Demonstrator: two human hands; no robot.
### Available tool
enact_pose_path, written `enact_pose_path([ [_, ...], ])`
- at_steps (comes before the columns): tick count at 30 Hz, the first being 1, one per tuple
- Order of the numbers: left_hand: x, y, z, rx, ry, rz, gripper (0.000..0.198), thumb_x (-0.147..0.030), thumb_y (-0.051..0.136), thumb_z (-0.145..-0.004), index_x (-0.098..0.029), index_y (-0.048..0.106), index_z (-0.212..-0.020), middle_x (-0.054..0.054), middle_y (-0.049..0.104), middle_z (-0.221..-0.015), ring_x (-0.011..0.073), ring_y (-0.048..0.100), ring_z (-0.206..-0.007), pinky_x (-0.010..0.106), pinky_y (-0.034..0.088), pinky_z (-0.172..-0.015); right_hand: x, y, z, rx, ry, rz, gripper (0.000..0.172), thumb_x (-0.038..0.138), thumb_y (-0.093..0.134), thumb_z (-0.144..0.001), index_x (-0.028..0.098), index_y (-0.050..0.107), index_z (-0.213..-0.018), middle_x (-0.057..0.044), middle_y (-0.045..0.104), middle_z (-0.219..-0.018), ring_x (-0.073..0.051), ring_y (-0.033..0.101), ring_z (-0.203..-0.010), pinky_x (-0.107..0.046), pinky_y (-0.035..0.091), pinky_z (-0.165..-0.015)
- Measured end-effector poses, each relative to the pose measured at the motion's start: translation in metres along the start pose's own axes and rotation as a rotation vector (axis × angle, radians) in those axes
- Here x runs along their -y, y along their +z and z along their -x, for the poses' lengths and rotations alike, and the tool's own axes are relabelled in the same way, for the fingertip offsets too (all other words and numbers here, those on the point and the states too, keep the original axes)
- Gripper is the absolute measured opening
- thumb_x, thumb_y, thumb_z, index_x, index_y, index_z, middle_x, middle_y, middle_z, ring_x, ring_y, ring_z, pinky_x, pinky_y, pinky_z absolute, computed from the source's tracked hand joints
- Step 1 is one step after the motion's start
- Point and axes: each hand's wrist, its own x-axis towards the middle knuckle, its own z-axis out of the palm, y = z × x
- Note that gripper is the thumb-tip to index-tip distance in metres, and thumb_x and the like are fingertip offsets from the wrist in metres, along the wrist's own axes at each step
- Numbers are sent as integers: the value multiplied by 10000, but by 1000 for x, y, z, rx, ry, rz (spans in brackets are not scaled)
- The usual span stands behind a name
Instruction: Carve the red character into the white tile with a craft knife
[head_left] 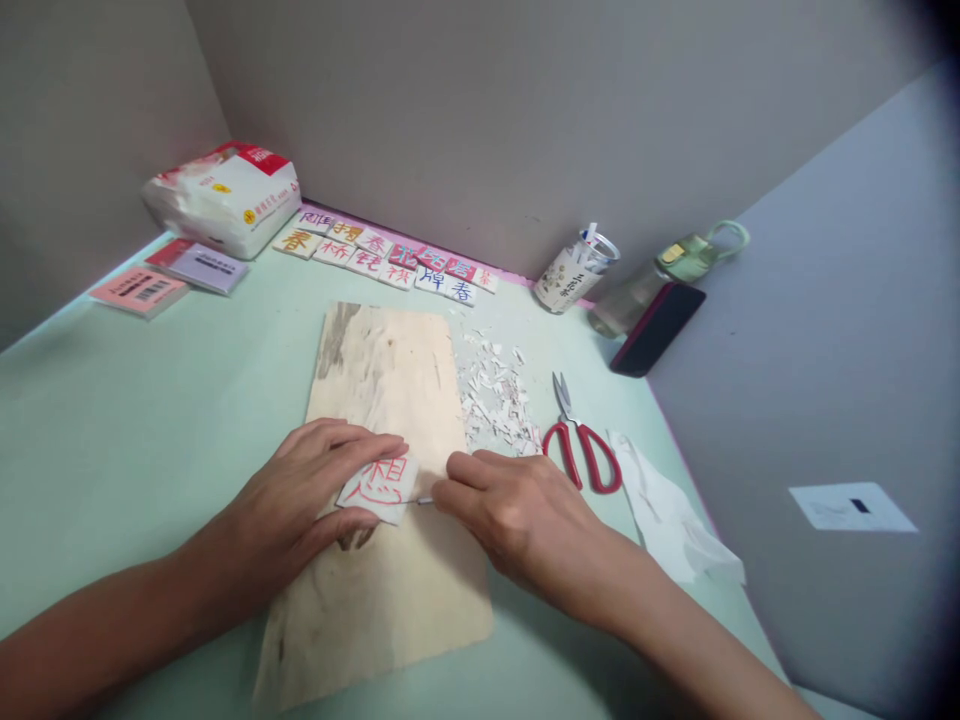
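Observation:
A wooden board (390,370) lies on the table, and on it is a small white card (379,490) with a red Chinese character. My left hand (322,485) pins this card, thumb at the lower edge and fingers along the upper edge. Just right of the card, my right hand (510,500) is closed around a slim tool (425,501). Only the tool's thin metallic tip shows, close to the card's right corner; the rest is hidden in my fingers.
White paper scraps (495,395) lie right of the board, beside red-handled scissors (577,445) and a crumpled tissue (671,520). Behind are lettered cards (367,260), a tissue pack (232,200), a can (570,275), a bottle (630,290) and a phone (660,330). Booklets (142,292) sit left.

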Motion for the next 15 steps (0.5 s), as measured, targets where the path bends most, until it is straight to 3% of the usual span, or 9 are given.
enact_pose_path([
  [7,-1,0,1,17,-49,12,521,-626,474,-1038,-336,500,-1470,56,610,-1366,309,510,-1295,462,408,-1116,2,0,2,40,58,-81,201,-6,558,-969,163,664,-942,17,577,-826,-131,425,-611,-312,229,-511],
  [15,-2,1,1,3,-63,5,544,-661,472,-1023,-335,534,-1453,57,620,-1370,315,522,-1284,451,436,-1098,-13,6,0,49,67,-401,214,97,504,-1062,195,692,-1098,-18,684,-963,-122,627,-794,-255,383,-641],
])
